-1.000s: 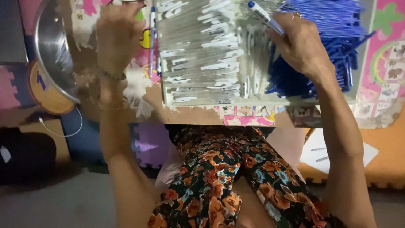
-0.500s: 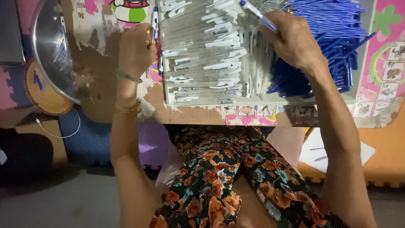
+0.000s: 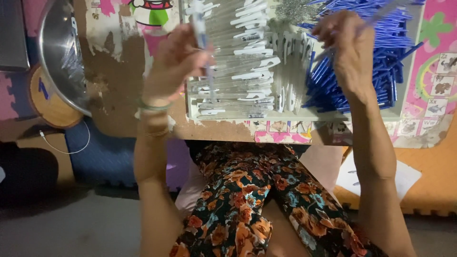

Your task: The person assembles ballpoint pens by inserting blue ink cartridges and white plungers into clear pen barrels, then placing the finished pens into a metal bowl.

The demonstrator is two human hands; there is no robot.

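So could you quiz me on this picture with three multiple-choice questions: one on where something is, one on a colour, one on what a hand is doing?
1. Where is the metal bowl?
A. at the table's left end
B. on the person's lap
C. on top of the pen pile

2. What colour is the pile of pen parts under the right hand?
A. red
B. blue
C. green

3. What is the left hand doing?
A. lying flat and empty
B. holding a clear pen tube in its fingers
C. gripping the bowl

Answers: 1 A, the bowl sits at the left edge; 2 B, the heap is plainly blue; 3 B, the tube stands up out of the closed hand.
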